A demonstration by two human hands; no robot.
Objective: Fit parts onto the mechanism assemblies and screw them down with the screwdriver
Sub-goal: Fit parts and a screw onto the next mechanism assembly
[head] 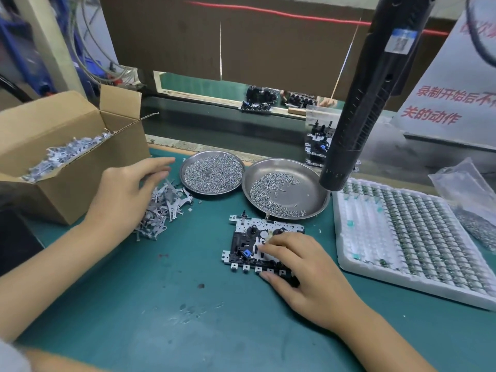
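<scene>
A black-and-white mechanism assembly (pixel 247 242) with a blue part lies on the green mat in the middle. My right hand (pixel 303 272) rests on its right half, fingertips pinching a small pale part against it. My left hand (pixel 126 194) hovers with relaxed, spread fingers over a loose pile of grey metal parts (pixel 163 208); I cannot see anything held in it. A black electric screwdriver (pixel 367 103) hangs from above at the right, its tip over the right-hand dish.
Two steel dishes of small screws (pixel 212 171) (pixel 284 189) stand behind the assembly. An open cardboard box (pixel 67 157) of grey parts sits at the left. A white tray (pixel 418 237) of small components lies at the right. More assemblies (pixel 316 143) stand behind.
</scene>
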